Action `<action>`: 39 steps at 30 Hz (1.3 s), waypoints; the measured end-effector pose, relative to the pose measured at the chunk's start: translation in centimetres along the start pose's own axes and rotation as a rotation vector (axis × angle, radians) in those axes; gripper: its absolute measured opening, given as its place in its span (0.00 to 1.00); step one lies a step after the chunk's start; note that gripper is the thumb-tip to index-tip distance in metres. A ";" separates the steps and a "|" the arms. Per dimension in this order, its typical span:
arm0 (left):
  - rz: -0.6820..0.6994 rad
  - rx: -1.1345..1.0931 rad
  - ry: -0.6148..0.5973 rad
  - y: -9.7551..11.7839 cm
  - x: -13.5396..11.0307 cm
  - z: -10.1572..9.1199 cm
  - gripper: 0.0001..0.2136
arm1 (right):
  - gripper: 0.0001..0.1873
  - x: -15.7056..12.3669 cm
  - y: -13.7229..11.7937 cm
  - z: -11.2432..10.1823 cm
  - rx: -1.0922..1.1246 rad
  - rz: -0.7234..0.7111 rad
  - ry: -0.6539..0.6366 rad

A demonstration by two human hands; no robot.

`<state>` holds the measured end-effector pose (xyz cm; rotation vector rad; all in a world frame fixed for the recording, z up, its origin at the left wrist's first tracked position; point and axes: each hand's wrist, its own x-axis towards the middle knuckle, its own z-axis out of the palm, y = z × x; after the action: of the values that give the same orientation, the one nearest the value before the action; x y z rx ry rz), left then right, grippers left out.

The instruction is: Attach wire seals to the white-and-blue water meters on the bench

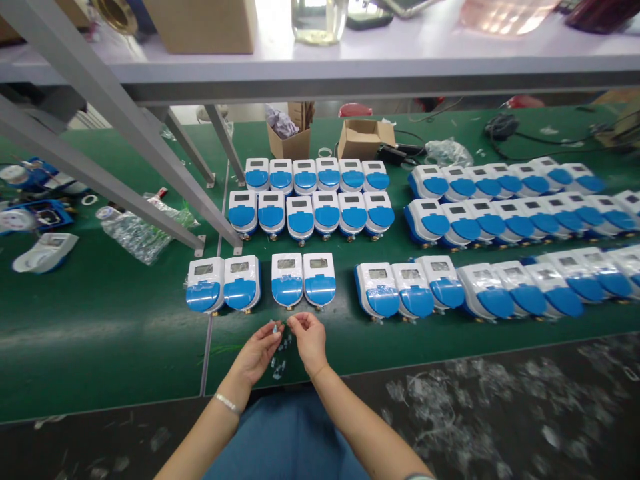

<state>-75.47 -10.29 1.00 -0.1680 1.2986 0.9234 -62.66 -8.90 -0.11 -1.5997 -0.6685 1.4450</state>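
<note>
Close to the table's front edge, my left hand (261,348) pinches a small pale-blue plastic piece (275,328), probably a seal. Beside it my right hand (309,339) has thumb and forefinger pressed together; what lies between them is too small to make out. Several similar pale-blue pieces (278,365) lie on the table just below and between the hands. Thin green wires (227,348) rest left of my left hand. Right beyond my fingers stand two white-and-blue water meters (287,283) with small display windows, not touched by either hand.
More water meters (327,212) stand in rows behind and to the right. Metal shelf legs (200,167) slant down at the left, near a plastic bag (145,230). An overhead shelf (380,70) crosses the top. Cardboard boxes (363,139) sit at the back.
</note>
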 end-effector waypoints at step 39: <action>0.171 0.187 -0.043 -0.2 0.4 0.1 0.22 | 0.10 -0.2 0.5 0.9 0.034 0.063 -0.027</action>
<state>-75.28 -10.20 0.63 0.1097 1.3670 0.9388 -63.68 -9.09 -0.41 -1.5899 -0.6110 1.5185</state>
